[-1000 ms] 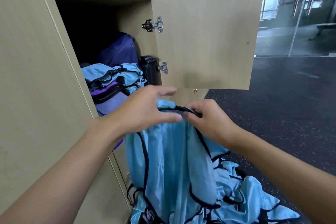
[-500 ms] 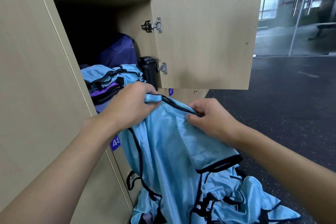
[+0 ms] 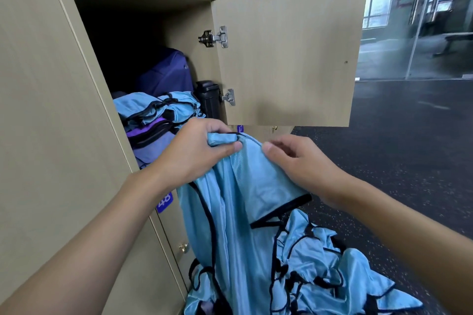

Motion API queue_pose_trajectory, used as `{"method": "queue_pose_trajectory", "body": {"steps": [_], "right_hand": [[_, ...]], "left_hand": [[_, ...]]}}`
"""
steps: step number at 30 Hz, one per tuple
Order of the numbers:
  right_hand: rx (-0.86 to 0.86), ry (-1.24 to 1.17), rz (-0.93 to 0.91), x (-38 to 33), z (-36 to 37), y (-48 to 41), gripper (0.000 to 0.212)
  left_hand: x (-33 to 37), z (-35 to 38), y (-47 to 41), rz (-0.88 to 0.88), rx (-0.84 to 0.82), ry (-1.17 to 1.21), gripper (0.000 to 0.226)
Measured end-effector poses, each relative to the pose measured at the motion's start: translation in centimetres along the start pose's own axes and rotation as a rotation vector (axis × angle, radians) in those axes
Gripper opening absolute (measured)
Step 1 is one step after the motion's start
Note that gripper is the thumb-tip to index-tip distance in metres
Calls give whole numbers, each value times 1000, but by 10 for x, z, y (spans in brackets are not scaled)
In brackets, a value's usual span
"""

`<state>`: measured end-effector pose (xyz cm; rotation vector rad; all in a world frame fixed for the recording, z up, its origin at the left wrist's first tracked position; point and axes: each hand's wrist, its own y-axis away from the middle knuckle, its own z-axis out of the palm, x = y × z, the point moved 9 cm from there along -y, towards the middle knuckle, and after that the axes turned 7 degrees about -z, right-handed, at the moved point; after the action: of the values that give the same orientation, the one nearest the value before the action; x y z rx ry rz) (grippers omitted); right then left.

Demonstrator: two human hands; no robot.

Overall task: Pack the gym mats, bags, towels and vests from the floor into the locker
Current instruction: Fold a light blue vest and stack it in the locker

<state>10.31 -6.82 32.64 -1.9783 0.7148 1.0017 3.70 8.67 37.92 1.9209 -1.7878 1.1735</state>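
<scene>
Two bare hands hold up a light blue vest (image 3: 245, 199) before an open locker (image 3: 84, 59).

At centre frame, the left hand (image 3: 197, 151) grips the vest's bunched top edge, fingers curled round it. The right hand (image 3: 302, 163) lies against the fabric just beside it; whether it pinches cannot be told. The vest hangs to a heap of blue vests (image 3: 320, 271) at lower right. Inside the locker, upper left, sit folded vests (image 3: 156, 107) and a purple bag (image 3: 166, 71).

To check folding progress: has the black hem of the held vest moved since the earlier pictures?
Yes. The hem of the vest has risen, from below the blue door label to about level with it.
</scene>
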Motion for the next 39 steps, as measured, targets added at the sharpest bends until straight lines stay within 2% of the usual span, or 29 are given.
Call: {"method": "queue_pose_trajectory", "body": {"steps": [3, 7, 10, 11, 14, 16, 18, 20, 24, 27, 30, 33, 36, 39], "right_hand": [[-95, 21, 37, 5, 7, 4, 18], [-10, 171, -53, -7, -1, 2, 8], [13, 130, -93, -15, -2, 2, 12], [9, 111, -104, -18, -1, 3, 13], [18, 70, -106, -18, 1, 2, 9], [53, 51, -85, -15, -1, 1, 10], [84, 64, -54, -10, -3, 1, 29], [92, 65, -3, -5, -5, 1, 37], [9, 105, 6, 0, 0, -1, 14], [25, 83, -21, -8, -1, 0, 19], [58, 62, -30, -14, -3, 0, 17], [99, 30, -23, -15, -5, 1, 16], [108, -10, -18, -15, -6, 1, 22], [63, -36, 7, -14, -2, 2, 22]], "left_hand": [[-2, -4, -1, -20, 14, 9, 16], [-3, -3, -1, -4, 11, -68, 9], [1, 8, 3, 29, -84, -81, 44], [3, 14, 4, 41, -123, -78, 48], [8, 27, 8, 68, -187, -43, 18], [5, 23, 6, 39, -122, -6, 6], [1, 14, 3, 7, -49, 27, 6], [0, 7, 2, 0, -7, 54, 5], [1, 3, 1, 17, 31, 47, 2], [0, 4, -1, 34, 53, -16, 20], [3, 10, 0, 43, 4, 30, 33], [11, 26, 6, 63, -89, 54, 27], [15, 34, 9, 82, -76, 6, 31], [15, 38, 8, 73, -70, 24, 26]]}}
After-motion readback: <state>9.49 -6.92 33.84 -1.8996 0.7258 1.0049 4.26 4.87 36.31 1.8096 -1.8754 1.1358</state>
